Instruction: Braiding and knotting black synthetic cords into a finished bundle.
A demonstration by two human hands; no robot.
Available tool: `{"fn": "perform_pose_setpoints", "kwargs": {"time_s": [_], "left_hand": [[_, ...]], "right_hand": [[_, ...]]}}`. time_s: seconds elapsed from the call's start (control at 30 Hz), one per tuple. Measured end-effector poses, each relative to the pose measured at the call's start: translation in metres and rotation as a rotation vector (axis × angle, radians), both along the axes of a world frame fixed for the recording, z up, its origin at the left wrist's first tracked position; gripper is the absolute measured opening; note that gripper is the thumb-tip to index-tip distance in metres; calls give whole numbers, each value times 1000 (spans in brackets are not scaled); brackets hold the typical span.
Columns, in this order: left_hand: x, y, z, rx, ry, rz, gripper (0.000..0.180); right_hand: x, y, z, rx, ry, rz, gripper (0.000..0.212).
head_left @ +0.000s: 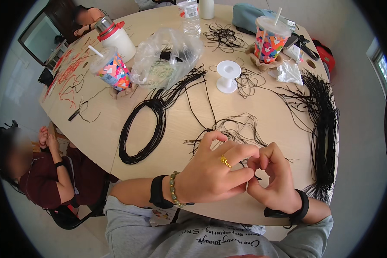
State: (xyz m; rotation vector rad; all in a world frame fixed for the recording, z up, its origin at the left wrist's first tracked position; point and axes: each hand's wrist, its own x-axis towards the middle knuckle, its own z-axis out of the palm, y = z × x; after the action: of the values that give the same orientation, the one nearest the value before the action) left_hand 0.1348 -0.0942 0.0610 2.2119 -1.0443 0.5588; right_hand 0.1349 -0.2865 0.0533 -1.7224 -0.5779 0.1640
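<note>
Black cord (257, 177) shows between the right hand (274, 177), which pinches it, and the curled left hand (215, 172), whose grip I cannot tell, nearside of the white spool (228, 76). A black coil (161, 117) lies left of the spool.

A thin black cord (257, 177) is held just right of the frame's lower centre, a short, dark, slanting bit showing, the rest mostly hidden, its full shape impossible to tell
</note>
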Motion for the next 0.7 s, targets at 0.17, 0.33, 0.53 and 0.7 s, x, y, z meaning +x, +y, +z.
{"fn": "perform_pose_setpoints", "kwargs": {"time_s": [0.17,0.33,0.53,0.7], "left_hand": [[0,2,1,12,-17,-19,26],[0,4,0,24,-15,-12,26],[1,0,-1,21,37,6,27],[-3,-2,-3,4,38,-11,26]], "right_hand": [[-1,2,2,143,218,-7,32],[1,4,4,243,391,-19,31],[-1,3,0,139,243,-30,32],[-1,3,0,71,125,17,32]]}}
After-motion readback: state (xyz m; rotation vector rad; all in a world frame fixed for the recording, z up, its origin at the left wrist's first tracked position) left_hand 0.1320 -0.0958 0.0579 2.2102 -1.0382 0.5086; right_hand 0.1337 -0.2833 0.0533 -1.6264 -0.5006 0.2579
